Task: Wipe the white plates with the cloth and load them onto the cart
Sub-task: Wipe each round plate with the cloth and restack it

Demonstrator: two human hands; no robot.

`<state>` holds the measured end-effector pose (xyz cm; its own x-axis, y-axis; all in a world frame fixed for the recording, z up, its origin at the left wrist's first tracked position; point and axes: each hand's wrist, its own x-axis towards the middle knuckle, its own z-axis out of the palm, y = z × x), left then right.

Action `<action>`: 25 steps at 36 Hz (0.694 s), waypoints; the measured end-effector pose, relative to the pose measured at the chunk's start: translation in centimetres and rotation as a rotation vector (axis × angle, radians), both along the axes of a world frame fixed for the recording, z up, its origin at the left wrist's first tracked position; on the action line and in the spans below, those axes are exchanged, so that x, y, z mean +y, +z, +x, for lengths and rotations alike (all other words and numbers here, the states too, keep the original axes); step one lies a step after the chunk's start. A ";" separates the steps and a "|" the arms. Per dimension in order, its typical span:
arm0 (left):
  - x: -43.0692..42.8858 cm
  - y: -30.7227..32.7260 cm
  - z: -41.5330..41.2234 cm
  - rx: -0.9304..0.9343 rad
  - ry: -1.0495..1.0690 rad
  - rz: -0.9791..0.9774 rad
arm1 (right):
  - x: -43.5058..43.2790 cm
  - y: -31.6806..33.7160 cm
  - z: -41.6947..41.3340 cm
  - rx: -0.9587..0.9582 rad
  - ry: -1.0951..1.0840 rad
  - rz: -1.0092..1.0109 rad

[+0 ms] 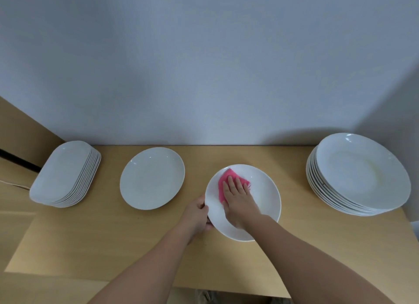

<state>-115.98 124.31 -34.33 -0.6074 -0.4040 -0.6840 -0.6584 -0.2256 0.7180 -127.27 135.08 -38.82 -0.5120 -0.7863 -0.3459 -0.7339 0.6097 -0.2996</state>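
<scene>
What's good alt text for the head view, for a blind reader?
The right hand presses a pink cloth onto a white plate while the left hand grips its rim. A single plate, an oval-dish stack and a round-plate stack share the wooden table.

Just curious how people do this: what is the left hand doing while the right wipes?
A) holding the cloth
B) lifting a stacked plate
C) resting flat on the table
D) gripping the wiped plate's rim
D: the left hand grips the rim of the plate while the right hand presses the pink cloth onto it.
</scene>
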 end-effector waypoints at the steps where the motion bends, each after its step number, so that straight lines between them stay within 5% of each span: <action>1: 0.0 -0.1 0.0 0.006 0.010 0.013 | -0.1 0.0 0.2 -0.010 0.029 -0.013; 19: 1.4 -1.7 -1.1 0.052 0.197 -0.035 | 3.3 1.8 2.8 -0.235 0.233 -0.085; 25: 1.0 -1.9 -1.5 -0.002 0.066 -0.225 | 6.3 2.6 1.9 -0.265 0.342 -0.035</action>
